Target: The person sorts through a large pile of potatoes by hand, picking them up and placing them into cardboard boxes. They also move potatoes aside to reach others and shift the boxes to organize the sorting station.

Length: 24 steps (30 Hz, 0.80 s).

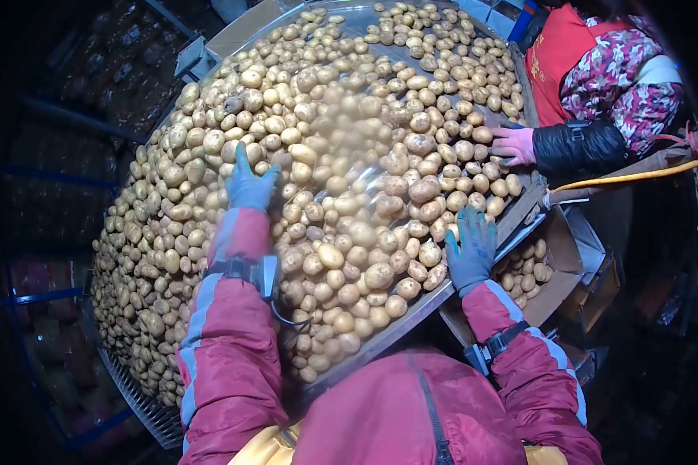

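Note:
A large heap of potatoes (330,256) covers the sorting table in front of me. My left hand (250,186), in a blue-grey glove, reaches over the middle of the heap. Its index finger and thumb are spread apart, resting on or just above the potatoes, with nothing seen in its grasp. Near the table's front right edge (426,304), my right hand (471,252) wears a similar glove. The fingers there are stretched out and spread, touching or close to the outermost potatoes. What lies under each palm is hidden.
Below the edge, right of my right hand, a cardboard box (560,298) holds potatoes. A co-worker's pink-gloved hand (514,145) rests at the table's right side. A yellow hose (628,177) runs along a bar there. Metal slats (136,399) border the lower left.

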Each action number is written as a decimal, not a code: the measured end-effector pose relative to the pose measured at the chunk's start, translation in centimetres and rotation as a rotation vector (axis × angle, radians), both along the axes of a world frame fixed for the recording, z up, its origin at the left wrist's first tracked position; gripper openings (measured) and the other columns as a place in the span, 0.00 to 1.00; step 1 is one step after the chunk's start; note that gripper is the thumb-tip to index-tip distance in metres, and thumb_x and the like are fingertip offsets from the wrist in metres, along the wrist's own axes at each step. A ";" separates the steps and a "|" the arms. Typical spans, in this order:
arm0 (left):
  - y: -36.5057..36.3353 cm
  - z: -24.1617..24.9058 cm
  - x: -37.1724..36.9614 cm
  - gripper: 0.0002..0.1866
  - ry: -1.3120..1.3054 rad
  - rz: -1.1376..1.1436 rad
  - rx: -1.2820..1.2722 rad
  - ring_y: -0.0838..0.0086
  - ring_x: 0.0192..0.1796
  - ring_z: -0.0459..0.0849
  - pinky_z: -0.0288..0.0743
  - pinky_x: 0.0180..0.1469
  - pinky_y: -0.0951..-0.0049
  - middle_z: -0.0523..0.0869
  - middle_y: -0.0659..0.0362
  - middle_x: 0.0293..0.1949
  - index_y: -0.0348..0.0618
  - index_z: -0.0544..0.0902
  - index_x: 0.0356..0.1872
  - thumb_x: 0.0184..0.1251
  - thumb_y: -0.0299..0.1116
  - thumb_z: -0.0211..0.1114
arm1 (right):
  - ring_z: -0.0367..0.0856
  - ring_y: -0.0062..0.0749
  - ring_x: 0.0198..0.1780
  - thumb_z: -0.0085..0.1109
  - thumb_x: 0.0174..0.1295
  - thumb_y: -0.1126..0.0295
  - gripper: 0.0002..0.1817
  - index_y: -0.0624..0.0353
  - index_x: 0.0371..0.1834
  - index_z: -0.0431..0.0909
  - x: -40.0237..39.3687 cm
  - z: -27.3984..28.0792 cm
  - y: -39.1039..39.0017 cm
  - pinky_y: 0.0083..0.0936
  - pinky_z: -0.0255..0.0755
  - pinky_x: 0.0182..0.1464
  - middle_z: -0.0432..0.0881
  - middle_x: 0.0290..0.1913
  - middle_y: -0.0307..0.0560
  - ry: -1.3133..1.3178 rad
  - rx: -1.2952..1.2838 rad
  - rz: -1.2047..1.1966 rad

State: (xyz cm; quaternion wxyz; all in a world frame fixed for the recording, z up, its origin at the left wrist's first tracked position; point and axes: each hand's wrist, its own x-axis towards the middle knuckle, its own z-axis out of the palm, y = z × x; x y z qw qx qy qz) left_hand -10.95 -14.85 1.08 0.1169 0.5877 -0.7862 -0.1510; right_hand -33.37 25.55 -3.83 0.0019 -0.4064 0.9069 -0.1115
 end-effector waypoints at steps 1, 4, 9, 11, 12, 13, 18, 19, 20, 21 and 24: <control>-0.3 0.1 0.0 0.55 0.004 0.013 0.037 0.38 0.69 0.73 0.70 0.69 0.46 0.76 0.38 0.68 0.68 0.54 0.83 0.56 0.57 0.78 | 0.64 0.50 0.78 0.57 0.71 0.55 0.31 0.54 0.75 0.72 0.2 0.1 -0.1 0.51 0.45 0.83 0.69 0.78 0.49 0.007 -0.006 -0.008; -0.9 0.1 0.1 0.55 0.150 0.001 0.212 0.42 0.69 0.76 0.72 0.69 0.49 0.77 0.38 0.68 0.66 0.55 0.83 0.57 0.57 0.77 | 0.64 0.51 0.78 0.56 0.72 0.54 0.31 0.54 0.75 0.72 0.2 0.3 -0.2 0.52 0.46 0.83 0.68 0.78 0.50 0.017 0.024 -0.007; 0.3 -7.1 -4.4 0.51 0.305 -0.159 0.121 0.47 0.68 0.79 0.74 0.68 0.53 0.78 0.40 0.68 0.56 0.60 0.80 0.58 0.56 0.76 | 0.67 0.49 0.75 0.58 0.69 0.53 0.31 0.56 0.71 0.75 0.1 -0.5 -0.4 0.54 0.46 0.82 0.71 0.75 0.52 0.078 0.003 0.013; 2.4 -6.0 -7.7 0.53 0.362 -0.193 0.157 0.49 0.70 0.76 0.72 0.70 0.57 0.75 0.40 0.70 0.49 0.59 0.81 0.58 0.54 0.77 | 0.65 0.49 0.77 0.57 0.70 0.53 0.31 0.56 0.73 0.73 -0.4 -0.9 -0.5 0.54 0.46 0.82 0.70 0.76 0.52 0.079 -0.005 0.032; 4.5 -3.2 -8.8 0.58 0.372 -0.229 0.200 0.50 0.74 0.73 0.70 0.73 0.61 0.72 0.40 0.74 0.43 0.55 0.83 0.58 0.53 0.79 | 0.65 0.49 0.77 0.57 0.70 0.53 0.32 0.55 0.74 0.73 -0.2 -0.9 -0.1 0.54 0.45 0.82 0.69 0.77 0.52 0.075 0.003 0.043; 6.7 0.1 -9.5 0.56 0.415 -0.256 0.337 0.49 0.74 0.72 0.68 0.74 0.61 0.71 0.40 0.74 0.44 0.56 0.83 0.59 0.54 0.77 | 0.62 0.50 0.79 0.56 0.71 0.53 0.32 0.55 0.75 0.71 -0.1 -0.6 -0.2 0.53 0.44 0.82 0.67 0.78 0.53 0.044 0.012 0.030; 10.4 -1.2 -9.1 0.40 0.154 -0.743 0.003 0.48 0.72 0.74 0.67 0.75 0.53 0.74 0.44 0.72 0.48 0.73 0.75 0.65 0.55 0.70 | 0.60 0.52 0.80 0.53 0.73 0.55 0.31 0.56 0.76 0.70 0.0 0.0 0.1 0.53 0.42 0.83 0.65 0.79 0.54 0.039 0.039 0.050; 10.0 -0.1 -8.1 0.37 0.216 -0.827 0.136 0.50 0.71 0.75 0.68 0.74 0.54 0.76 0.46 0.71 0.48 0.75 0.73 0.66 0.53 0.70 | 0.60 0.52 0.80 0.53 0.73 0.55 0.31 0.56 0.76 0.70 0.0 0.1 0.0 0.53 0.42 0.83 0.65 0.79 0.54 0.028 0.042 0.049; 9.3 0.9 -7.0 0.34 0.274 -0.911 0.268 0.52 0.71 0.76 0.69 0.74 0.54 0.77 0.47 0.70 0.48 0.77 0.71 0.66 0.51 0.70 | 0.60 0.52 0.80 0.53 0.73 0.55 0.31 0.56 0.76 0.69 0.1 0.1 -0.3 0.53 0.42 0.83 0.65 0.79 0.54 0.016 0.042 0.046; 8.3 1.4 -5.7 0.27 0.451 -0.854 0.418 0.58 0.67 0.79 0.75 0.68 0.59 0.81 0.51 0.65 0.46 0.81 0.65 0.66 0.42 0.72 | 0.60 0.52 0.80 0.53 0.74 0.56 0.30 0.56 0.76 0.69 0.2 0.6 -0.4 0.52 0.43 0.83 0.65 0.79 0.54 0.013 0.046 0.044; 3.1 4.2 1.4 0.24 0.449 -0.392 0.028 0.61 0.53 0.86 0.82 0.55 0.64 0.85 0.50 0.56 0.41 0.83 0.61 0.63 0.33 0.75 | 0.61 0.52 0.80 0.53 0.73 0.56 0.30 0.57 0.76 0.70 0.2 0.8 -0.6 0.52 0.44 0.83 0.66 0.79 0.54 0.003 0.044 0.040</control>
